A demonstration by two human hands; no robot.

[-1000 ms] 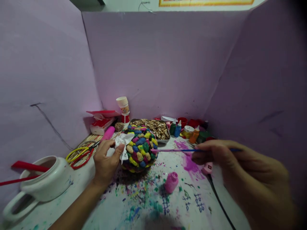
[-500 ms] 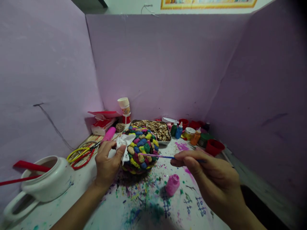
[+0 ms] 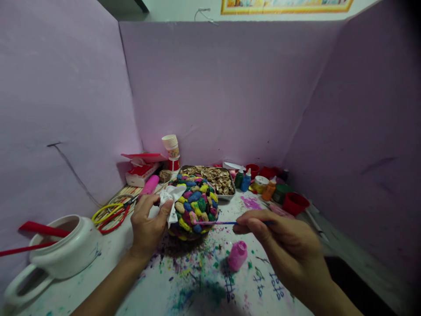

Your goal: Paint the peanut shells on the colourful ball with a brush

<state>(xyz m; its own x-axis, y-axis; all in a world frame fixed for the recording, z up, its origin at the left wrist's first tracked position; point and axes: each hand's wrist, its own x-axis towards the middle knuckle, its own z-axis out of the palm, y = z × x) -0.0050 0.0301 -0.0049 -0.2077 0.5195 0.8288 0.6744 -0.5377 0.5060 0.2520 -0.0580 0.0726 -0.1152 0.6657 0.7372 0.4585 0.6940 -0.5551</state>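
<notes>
Painting step in hand: multicoloured pebbled ball (image 3: 194, 206), mid-surface, is steadied by left hand (image 3: 148, 224), fingers clamped on white tissue (image 3: 171, 197). Thin blue paintbrush (image 3: 217, 223) is pinched in right hand (image 3: 279, 237), tip at ball's lower right. Fine tip control judged next.

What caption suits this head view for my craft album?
Left hand steadies a colourful ball; right hand paints it with a brush.

Single head view, looking forward-down, close over paint-spattered table (image 3: 197, 281).
</notes>
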